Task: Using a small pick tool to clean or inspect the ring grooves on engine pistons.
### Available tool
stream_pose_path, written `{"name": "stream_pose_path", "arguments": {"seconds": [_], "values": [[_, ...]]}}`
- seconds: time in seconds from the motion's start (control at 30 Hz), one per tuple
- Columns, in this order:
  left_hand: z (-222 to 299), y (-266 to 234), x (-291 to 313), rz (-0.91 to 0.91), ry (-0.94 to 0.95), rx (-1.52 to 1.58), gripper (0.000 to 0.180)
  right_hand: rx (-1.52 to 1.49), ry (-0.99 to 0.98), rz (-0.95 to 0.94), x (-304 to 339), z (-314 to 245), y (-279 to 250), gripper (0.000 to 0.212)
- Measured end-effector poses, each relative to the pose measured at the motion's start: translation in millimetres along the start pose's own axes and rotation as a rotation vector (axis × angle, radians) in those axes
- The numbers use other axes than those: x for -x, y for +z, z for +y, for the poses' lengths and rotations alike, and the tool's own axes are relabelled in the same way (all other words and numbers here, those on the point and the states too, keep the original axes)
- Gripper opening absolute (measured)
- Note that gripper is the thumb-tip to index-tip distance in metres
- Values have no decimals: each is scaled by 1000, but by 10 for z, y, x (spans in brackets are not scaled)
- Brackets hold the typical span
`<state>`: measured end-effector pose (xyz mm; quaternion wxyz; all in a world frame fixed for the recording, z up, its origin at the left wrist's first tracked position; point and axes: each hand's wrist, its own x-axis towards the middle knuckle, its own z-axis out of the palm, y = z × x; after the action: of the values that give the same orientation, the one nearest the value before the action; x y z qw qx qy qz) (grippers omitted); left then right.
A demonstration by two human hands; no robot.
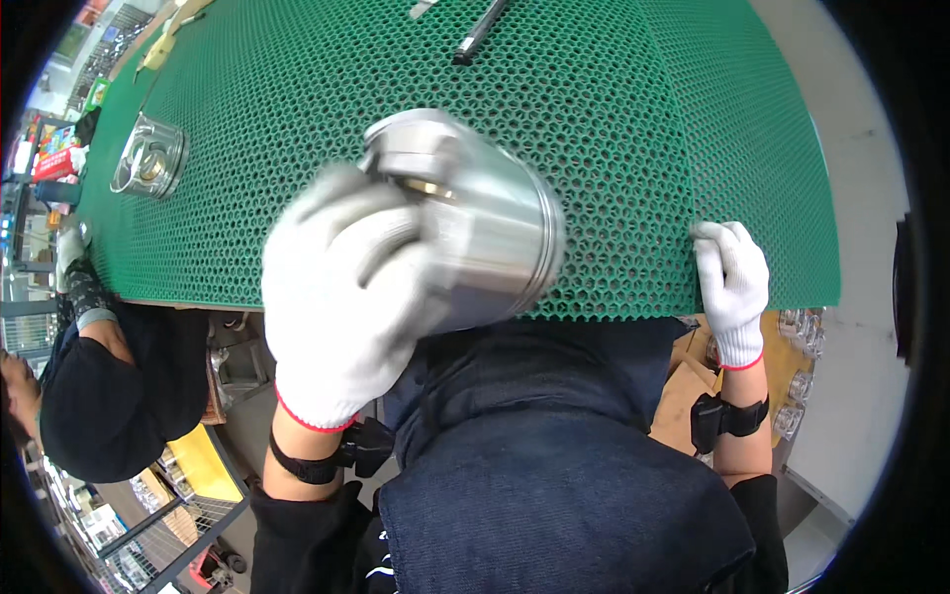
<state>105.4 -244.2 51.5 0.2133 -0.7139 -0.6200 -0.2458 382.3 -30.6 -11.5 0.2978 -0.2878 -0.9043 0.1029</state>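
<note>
A silver metal engine piston (485,223) is gripped in my white-gloved left hand (346,287), tilted on its side above the green mat. Its ring grooves face right, while the skirt end and pin opening sit by my fingers. The piston and my fingers are slightly blurred. Off to the right, my white-gloved right hand (732,282) rests at the mat's near edge with its fingers bent inward. Whether anything small lies in those fingers is hidden from view.
The green honeycomb mat (614,129) covers the tabletop. A clear round container (153,158) with small metal rings stands at the left. A dark rod-like tool (480,35) lies at the far side. Another person (119,386) is at the left edge; clear-wrapped metal parts (797,386) sit below right.
</note>
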Motion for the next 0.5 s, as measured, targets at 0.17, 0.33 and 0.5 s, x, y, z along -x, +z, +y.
{"name": "stream_pose_path", "arguments": {"seconds": [0.17, 0.33, 0.5], "values": [[-256, 502, 40, 293, -538, 314, 48, -554, 297, -293, 175, -294, -353, 13], [-91, 260, -570, 8, -13, 190, 44, -696, 187, -391, -150, -585, -262, 19], [357, 291, -742, -151, 65, 29, 40, -705, 201, -385, -293, -594, -212, 27]]}}
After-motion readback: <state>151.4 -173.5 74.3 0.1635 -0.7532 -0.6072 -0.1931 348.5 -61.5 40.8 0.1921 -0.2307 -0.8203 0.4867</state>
